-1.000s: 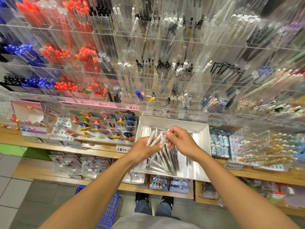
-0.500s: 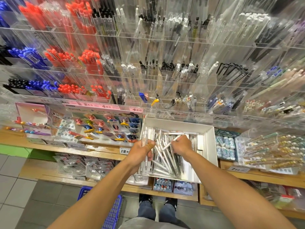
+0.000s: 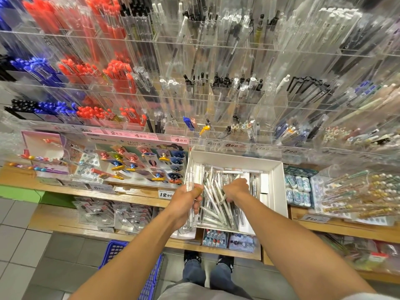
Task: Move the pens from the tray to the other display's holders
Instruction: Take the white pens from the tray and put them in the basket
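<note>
A white cardboard tray [image 3: 279, 182] rests on the wooden shelf and holds several clear and white pens [image 3: 213, 198] in a loose pile. My left hand [image 3: 186, 202] is at the tray's left edge, shut on a small bundle of clear pens held upright. My right hand [image 3: 236, 189] is down inside the tray, fingers curled around one white pen among the pile. Above the tray rises the clear acrylic display [image 3: 216, 100] with rows of holders, many filled with pens.
Red, blue and black pens fill the holders at upper left. A carded clip display [image 3: 138, 163] stands left of the tray, erasers [image 3: 297, 191] and decorated pens [image 3: 357, 191] to its right. A blue basket [image 3: 129, 269] sits on the floor by my feet.
Both hands have dropped from above the tray toward it. My right hand has gone from the bundle into the pile; the left hand keeps its pens and has shifted to the tray's left edge.
</note>
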The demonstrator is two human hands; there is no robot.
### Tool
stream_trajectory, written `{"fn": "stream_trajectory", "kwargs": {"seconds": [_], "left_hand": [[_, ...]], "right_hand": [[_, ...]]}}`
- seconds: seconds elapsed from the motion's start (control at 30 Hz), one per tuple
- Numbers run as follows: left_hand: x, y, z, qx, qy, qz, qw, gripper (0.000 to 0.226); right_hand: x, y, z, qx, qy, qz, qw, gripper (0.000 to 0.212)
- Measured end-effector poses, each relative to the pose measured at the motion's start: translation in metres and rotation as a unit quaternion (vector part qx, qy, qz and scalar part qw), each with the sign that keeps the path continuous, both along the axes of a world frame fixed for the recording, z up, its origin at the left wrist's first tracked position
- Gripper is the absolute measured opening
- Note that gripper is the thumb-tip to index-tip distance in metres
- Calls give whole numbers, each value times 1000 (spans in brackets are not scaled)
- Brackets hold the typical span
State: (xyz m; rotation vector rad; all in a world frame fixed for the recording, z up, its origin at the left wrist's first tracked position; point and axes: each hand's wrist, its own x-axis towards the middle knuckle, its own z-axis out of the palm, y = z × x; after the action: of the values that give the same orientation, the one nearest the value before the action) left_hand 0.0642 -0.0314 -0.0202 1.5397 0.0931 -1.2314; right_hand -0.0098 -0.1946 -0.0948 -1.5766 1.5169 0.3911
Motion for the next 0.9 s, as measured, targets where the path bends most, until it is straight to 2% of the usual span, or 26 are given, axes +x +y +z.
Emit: {"fn": "stream_trajectory", "kwargs": {"seconds": [0.13,0.27,0.37,0.5,0.6,0.67,0.73,0.8,0.9], "left_hand": [[-1,1,-5,8,11,8,1000,4],[-4,-2,-10,14,8,11,1000,9],[-9,-8,-11,10,20,7,1000,24],[-13,-15,-6,13,26,8,1000,59],[-12,-17,-7,29,28,36,999,63],[-10,-16,-8,20,33,53,998,45],[-7,-13,-7,5,45,68,997,22],[-5,-11,-6,-8,64,77,995,19],[-4,-9,-2,-21,99,95,990,12]], "right_hand": [[-20,2,19,6,-49,5,999,41],[-40,16,46,43,-156,30,986,33],[-47,32,68,101,-229,90,964,31],[-51,57,85,136,-298,153,932,23],[-55,65,85,133,-318,153,926,23],[-55,60,78,131,-310,149,930,18],[-53,49,64,83,-266,142,950,12],[-51,35,44,-1,-187,139,973,13],[-51,23,19,-66,-85,174,979,19]]}}
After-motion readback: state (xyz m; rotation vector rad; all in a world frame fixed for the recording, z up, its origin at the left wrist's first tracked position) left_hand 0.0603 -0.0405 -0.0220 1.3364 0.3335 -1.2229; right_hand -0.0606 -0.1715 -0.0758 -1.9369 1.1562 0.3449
